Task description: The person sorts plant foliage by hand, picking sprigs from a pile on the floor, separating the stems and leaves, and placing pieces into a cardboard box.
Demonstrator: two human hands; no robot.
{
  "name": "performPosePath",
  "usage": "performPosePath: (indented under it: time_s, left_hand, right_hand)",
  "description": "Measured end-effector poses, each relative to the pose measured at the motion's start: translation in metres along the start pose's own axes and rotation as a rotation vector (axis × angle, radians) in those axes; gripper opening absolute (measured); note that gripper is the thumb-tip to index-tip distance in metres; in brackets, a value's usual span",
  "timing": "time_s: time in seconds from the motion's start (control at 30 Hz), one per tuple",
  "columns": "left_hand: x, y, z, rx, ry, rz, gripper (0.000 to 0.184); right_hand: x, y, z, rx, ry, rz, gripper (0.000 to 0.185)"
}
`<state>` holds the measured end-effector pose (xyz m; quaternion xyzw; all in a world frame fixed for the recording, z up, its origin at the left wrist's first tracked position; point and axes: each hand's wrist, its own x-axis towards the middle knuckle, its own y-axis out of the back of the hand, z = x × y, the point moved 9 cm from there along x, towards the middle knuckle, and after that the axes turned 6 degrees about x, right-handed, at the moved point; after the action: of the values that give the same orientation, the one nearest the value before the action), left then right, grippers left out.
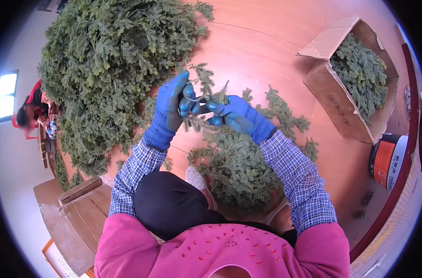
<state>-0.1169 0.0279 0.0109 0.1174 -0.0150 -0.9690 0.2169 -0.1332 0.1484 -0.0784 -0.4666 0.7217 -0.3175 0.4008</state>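
Nearest us comes the pink top (pixel 220 245), and past it we follow the checked sleeves (pixel 297 173) out to the action. Our blue-gloved left hand (pixel 174 99) has its fingers curled in on a green sprig (pixel 219 96); our right hand (pixel 239 113) pinches it too, so it sits between both grips. A big heap (pixel 118 69) crowds far left, a carton (pixel 338 102) stands right, and between them runs the orange surface (pixel 262 46); a smaller pile (pixel 241 173) lies on the near side.
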Motion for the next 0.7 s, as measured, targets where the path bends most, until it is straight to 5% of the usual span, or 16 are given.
performPosePath:
  time_s: [0.1, 0.13, 0.2, 0.23, 0.33, 0.4, 0.43, 0.47, 0.53, 0.67, 0.7]
  left_hand:
    - [-0.008, -0.012, 0.002, -0.206, 0.107, -0.102, 0.035]
    - [-0.007, -0.01, 0.007, -0.223, 0.068, -0.112, 0.036]
    - [-0.009, -0.008, 0.013, -0.246, 0.032, -0.119, 0.036]
    - [-0.01, -0.011, 0.01, -0.247, 0.105, -0.132, 0.036]
    - [-0.015, -0.022, 0.002, -0.259, 0.166, -0.191, 0.036]
    - [-0.012, -0.016, 0.007, -0.088, 0.063, -0.127, 0.033]
    - [-0.009, -0.01, 0.01, 0.018, 0.007, -0.096, 0.031]
    - [-0.009, -0.012, 0.009, -0.209, 0.038, -0.197, 0.03]
    - [-0.01, -0.01, 0.006, -0.435, 0.091, -0.292, 0.03]
    - [-0.018, -0.014, 0.004, -0.53, 0.147, -0.33, 0.036]
    - [-0.018, -0.017, 0.003, -0.49, 0.146, -0.336, 0.036]
  right_hand:
    - [0.01, 0.045, -0.018, -1.053, -0.182, 0.078, 0.044]
    - [0.0, 0.044, -0.029, -1.057, -0.178, 0.077, 0.044]
    - [-0.037, 0.017, -0.109, -1.738, 0.494, 0.485, 0.05]
    - [-0.036, 0.011, -0.118, -1.743, 0.491, 0.484, 0.05]
    - [-0.047, -0.036, -0.147, -1.534, 0.984, 0.295, 0.051]
    - [-0.014, -0.009, -0.12, -1.112, 0.289, 0.178, 0.054]
    - [-0.006, -0.002, -0.111, -1.09, 0.14, 0.028, 0.054]
    - [-0.016, 0.002, -0.114, -1.087, 0.142, 0.036, 0.054]
    - [-0.048, -0.014, -0.076, -1.344, -0.298, -0.28, 0.052]
    - [-0.059, 0.013, -0.086, -1.477, -0.17, -0.095, 0.06]
    - [-0.057, -0.005, -0.125, -1.486, 0.143, 0.134, 0.066]
